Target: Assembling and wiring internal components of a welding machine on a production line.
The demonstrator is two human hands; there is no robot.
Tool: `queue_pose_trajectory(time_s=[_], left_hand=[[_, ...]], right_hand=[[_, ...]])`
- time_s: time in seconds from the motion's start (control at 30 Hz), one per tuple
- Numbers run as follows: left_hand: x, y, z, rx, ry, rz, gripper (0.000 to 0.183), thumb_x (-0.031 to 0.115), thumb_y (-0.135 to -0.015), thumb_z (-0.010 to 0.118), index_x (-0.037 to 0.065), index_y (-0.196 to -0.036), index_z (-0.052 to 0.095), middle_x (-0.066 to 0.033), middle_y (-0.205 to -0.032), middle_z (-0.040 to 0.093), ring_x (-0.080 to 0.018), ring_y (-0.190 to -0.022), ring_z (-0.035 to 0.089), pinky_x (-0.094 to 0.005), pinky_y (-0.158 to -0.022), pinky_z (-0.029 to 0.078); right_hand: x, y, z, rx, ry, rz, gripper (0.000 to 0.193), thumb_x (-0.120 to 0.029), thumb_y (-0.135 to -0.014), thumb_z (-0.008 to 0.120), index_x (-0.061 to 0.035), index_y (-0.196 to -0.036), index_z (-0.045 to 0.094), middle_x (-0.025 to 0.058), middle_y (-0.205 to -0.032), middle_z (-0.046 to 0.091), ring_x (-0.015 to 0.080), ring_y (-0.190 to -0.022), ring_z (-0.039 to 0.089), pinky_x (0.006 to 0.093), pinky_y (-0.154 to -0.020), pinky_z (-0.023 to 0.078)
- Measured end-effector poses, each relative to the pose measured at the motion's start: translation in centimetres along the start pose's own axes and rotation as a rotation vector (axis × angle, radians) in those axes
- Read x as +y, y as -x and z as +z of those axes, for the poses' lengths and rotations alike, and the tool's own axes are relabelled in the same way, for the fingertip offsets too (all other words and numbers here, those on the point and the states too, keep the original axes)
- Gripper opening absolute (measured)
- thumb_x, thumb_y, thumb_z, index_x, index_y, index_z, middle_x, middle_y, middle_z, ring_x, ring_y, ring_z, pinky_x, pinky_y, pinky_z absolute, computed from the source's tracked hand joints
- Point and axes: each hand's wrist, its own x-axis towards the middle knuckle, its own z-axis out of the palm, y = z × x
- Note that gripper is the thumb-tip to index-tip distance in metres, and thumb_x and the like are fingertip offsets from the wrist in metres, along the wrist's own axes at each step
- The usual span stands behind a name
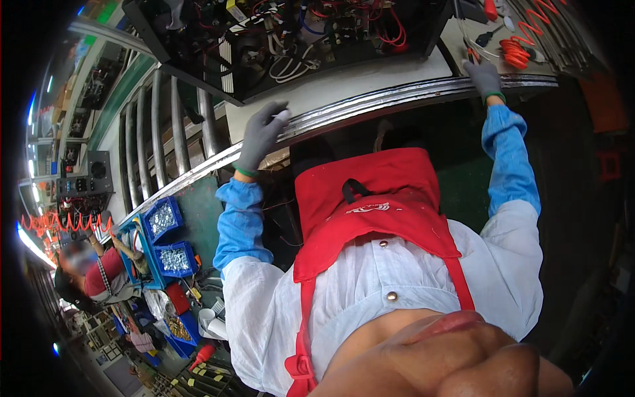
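My left hand (260, 137), in a grey glove, hovers by the metal-edged front of the workbench. Its fingers are loosely bent and a little apart, with a pale spot at one fingertip; I make out nothing held. Farther right, my gloved right hand (486, 79) reaches over the bench edge. Its fingers close around the end of a small orange-handled tool (471, 55), whose exact kind I cannot make out. Between and beyond my hands stands an open black equipment chassis (264, 73), filled with circuit parts, white cables and red wires.
An orange coiled air hose (516, 54) lies at the far right beside metal rods. Left of the bench run steel conveyor rollers (178, 126). Blue bins (175, 258) of small metal hardware stand at my left. A co-worker (99, 271) is farther left.
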Motion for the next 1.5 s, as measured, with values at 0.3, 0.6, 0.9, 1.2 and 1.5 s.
queue_pose_trajectory(time_s=[0.3, 0.6, 0.9, 1.2, 1.5], left_hand=[[1.2, -0.9, 6.3, -0.14, 0.079, 0.021, 0.038, 0.024, -0.095, 0.061, -0.002, -0.124, 0.06, -0.0054, -0.099, 0.065, -0.0107, -0.087, 0.06, -0.0255, -0.077, 0.05], [-0.3, 1.3, 10.8, -0.211, 0.148, -0.111, 0.038, 0.025, -0.094, 0.061, 0.002, -0.125, 0.061, -0.0033, -0.087, 0.063, -0.0098, -0.072, 0.057, -0.0259, -0.067, 0.049], [-1.9, 3.8, 10.3, -0.186, 0.14, -0.146, 0.037, 0.022, -0.094, 0.059, 0.001, -0.126, 0.06, -0.0055, -0.086, 0.065, -0.0116, -0.076, 0.061, -0.0277, -0.071, 0.052], [-2.2, 3.6, 11.1, -0.202, 0.165, -0.14, 0.037, 0.021, -0.095, 0.059, 0.0, -0.126, 0.059, -0.0062, -0.085, 0.066, -0.012, -0.075, 0.061, -0.0281, -0.072, 0.052], [-2.7, 4.0, 10.9, -0.248, 0.141, -0.188, 0.04, 0.021, -0.097, 0.057, -0.002, -0.13, 0.056, -0.0072, -0.1, 0.065, -0.0119, -0.087, 0.063, -0.0259, -0.073, 0.052]], right_hand=[[-8.9, 5.5, 3.7, 0.399, -0.311, -0.582, 0.046, -0.041, -0.084, 0.065, -0.0096, -0.117, 0.066, 0.015, -0.099, 0.069, 0.0328, -0.091, 0.064, 0.0428, -0.082, 0.05], [-14.6, 7.4, 3.1, -0.285, -0.781, -0.198, 0.043, -0.03, -0.088, 0.061, -0.008, -0.124, 0.061, 0.0057, -0.072, 0.067, 0.0119, -0.053, 0.057, 0.0287, -0.049, 0.045], [-15.2, 3.3, 5.2, -0.503, -0.748, -0.043, 0.024, -0.029, -0.091, 0.056, -0.0094, -0.095, 0.069, 0.002, -0.07, 0.067, 0.0103, -0.049, 0.053, 0.0287, -0.044, 0.042], [-14.0, 5.4, 4.4, -0.456, -1.059, -0.042, 0.025, -0.026, -0.09, 0.058, -0.0084, -0.104, 0.068, 0.0005, -0.067, 0.062, 0.0096, -0.049, 0.049, 0.0262, -0.044, 0.04], [-13.2, 10.7, -5.8, -0.467, -1.677, -0.245, 0.054, -0.043, -0.096, 0.053, 0.0022, -0.126, 0.058, 0.001, -0.072, 0.055, 0.0096, -0.061, 0.048, 0.0245, -0.053, 0.038]])
